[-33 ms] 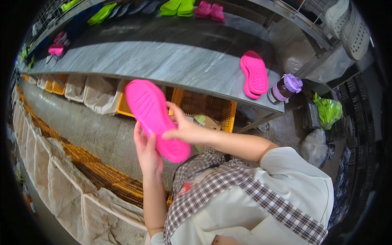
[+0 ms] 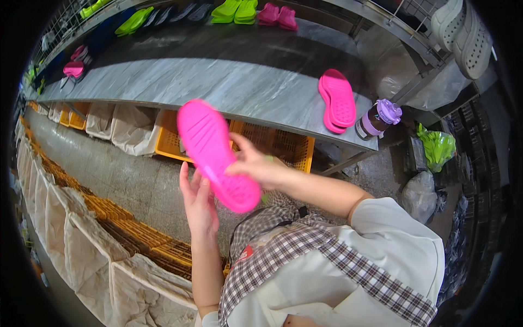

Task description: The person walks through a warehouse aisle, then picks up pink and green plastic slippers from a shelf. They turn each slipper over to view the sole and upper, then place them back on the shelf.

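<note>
A bright pink shoe sole point(image 2: 210, 144) hangs in front of me, tilted, its grooved face toward me. My right hand point(image 2: 259, 166) grips its right edge, thumb on the face and fingers passing behind. Close to the sole's lower left edge is my left hand point(image 2: 200, 207), fingers stretched upward and apart; whether a fingertip still touches the sole is hard to tell. On the grey marbled table point(image 2: 261, 98), toward its right end, lie two more pink shoe soles point(image 2: 338, 101), one partly over the other.
A purple-lidded bottle point(image 2: 378, 119) stands at the table's right corner. Green shoes point(image 2: 234, 11) and pink shoes point(image 2: 278, 16) line the back. Yellow crates point(image 2: 302, 150) sit underneath. Cloth-lined baskets point(image 2: 92, 245) run along the left. Grey clogs point(image 2: 463, 41) hang at upper right.
The held sole has shifted slightly right and up with my right hand. My left thumb, earlier over the sole's edge, has come off its face.
</note>
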{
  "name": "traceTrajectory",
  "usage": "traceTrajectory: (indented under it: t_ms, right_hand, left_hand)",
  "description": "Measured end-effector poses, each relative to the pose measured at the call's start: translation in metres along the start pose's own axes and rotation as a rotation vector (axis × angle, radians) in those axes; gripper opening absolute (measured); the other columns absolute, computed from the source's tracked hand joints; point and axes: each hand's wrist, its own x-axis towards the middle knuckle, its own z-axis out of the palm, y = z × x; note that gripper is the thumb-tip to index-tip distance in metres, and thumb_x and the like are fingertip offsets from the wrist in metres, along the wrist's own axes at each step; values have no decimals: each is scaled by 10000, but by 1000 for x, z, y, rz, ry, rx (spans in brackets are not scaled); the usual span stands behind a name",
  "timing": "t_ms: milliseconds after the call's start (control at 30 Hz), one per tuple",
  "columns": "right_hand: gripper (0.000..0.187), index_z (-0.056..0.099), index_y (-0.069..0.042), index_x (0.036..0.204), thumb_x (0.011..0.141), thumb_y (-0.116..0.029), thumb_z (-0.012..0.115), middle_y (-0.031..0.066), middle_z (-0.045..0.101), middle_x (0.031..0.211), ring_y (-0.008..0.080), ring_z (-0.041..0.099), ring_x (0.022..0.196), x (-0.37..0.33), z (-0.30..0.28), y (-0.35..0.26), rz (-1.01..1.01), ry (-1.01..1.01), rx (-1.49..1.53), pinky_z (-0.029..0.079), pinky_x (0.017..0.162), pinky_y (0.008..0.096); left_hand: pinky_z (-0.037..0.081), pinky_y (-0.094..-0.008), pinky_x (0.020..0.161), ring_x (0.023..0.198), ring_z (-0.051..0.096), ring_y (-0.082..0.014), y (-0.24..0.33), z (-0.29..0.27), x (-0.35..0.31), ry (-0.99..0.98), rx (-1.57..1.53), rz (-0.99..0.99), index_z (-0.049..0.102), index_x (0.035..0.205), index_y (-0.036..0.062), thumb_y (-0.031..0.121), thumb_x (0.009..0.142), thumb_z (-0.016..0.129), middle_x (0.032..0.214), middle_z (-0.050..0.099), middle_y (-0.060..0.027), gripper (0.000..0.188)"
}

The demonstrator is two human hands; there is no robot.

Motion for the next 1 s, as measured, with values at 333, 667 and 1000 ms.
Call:
traceTrajectory:
  t_ms: [333,667,1000]
  right_hand:
    - [351,543,10,1059,770,-187,519,148,627,1002,277,620,922,18,-231,-59,4,457,349,502,859,411]
    - [342,551,37,1102,780,-67,501,196,612,1067,319,603,960,25,-234,-64,-298,935,-906,471,858,434]
    - [311,680,-110,977,726,-277,605,101,601,1130,280,455,1189,74,-185,-54,282,345,-1971,321,985,556]
  left_hand:
    - [453,-299,761,940,556,-158,-26,-37,-4,86,40,-189,407,1248,71,165,916,549,1119,550,-80,374]
    - [484,-284,688,850,578,-146,-28,-96,-24,191,5,-253,465,1155,95,128,916,524,990,585,-50,248]
    - [485,-250,636,779,584,-130,-17,-158,-37,256,57,-261,500,1071,71,124,907,543,942,599,-53,178]
